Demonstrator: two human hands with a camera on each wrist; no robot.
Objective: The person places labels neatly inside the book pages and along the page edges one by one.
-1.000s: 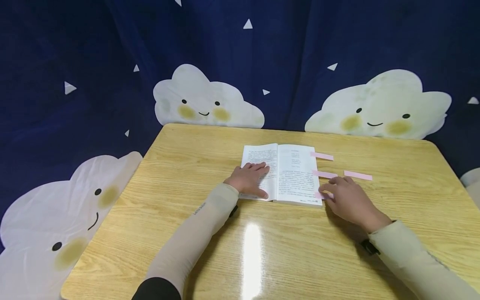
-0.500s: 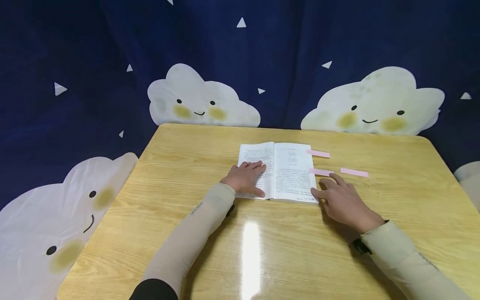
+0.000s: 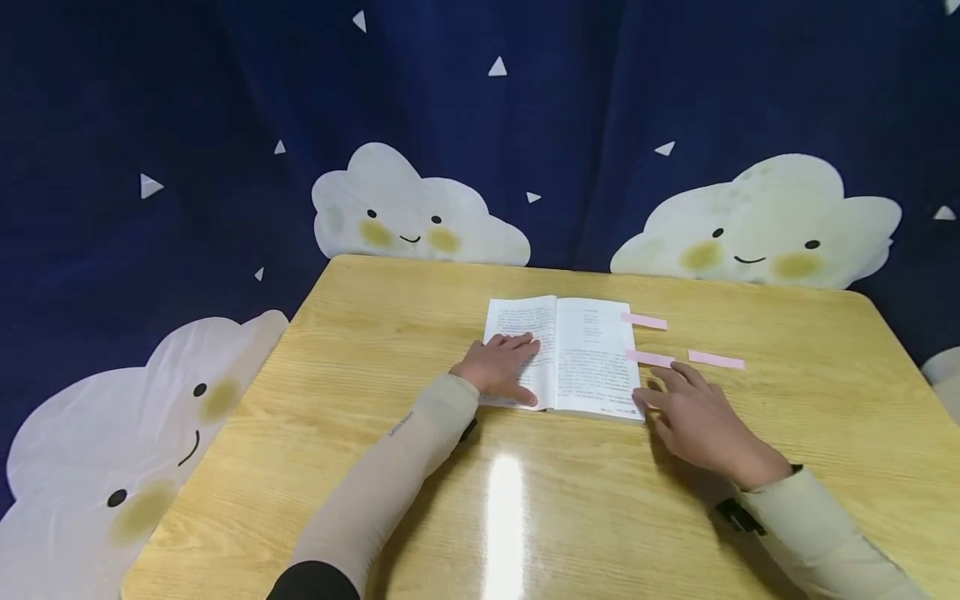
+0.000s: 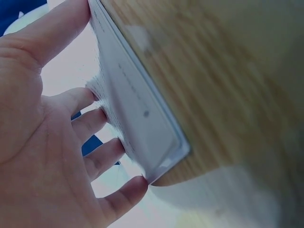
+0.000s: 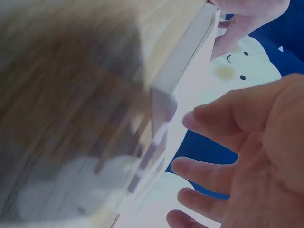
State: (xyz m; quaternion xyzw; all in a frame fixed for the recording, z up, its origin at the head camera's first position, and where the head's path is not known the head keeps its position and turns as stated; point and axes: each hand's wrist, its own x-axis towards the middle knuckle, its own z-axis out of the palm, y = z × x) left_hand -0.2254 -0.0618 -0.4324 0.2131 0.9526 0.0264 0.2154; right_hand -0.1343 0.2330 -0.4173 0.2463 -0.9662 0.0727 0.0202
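An open book (image 3: 597, 358) with printed pages lies on the wooden table. My left hand (image 3: 497, 367) rests on its left page with fingers spread; in the left wrist view that hand (image 4: 52, 137) lies along the page edge. At the lower right corner of the book is my right hand (image 3: 701, 417), its fingers loosely extended and the foremost fingertip at the page edge. Nothing shows between the fingers of the right hand (image 5: 251, 156) in the right wrist view. Two pink strips, an upper one (image 3: 645, 322) and a lower one (image 3: 649, 358), stick out from the right page.
Another pink strip (image 3: 716, 360) lies on the wooden table (image 3: 360, 333) right of the book. Behind the table hangs a dark blue curtain (image 3: 450, 92) with cloud faces. A bright light reflection (image 3: 505, 525) falls on the tabletop in front of the book.
A pink strip seen at my right fingertips at the lower page edge a second ago is now hidden in the head view. The right fingers have spread out. My left hand stays on the page.
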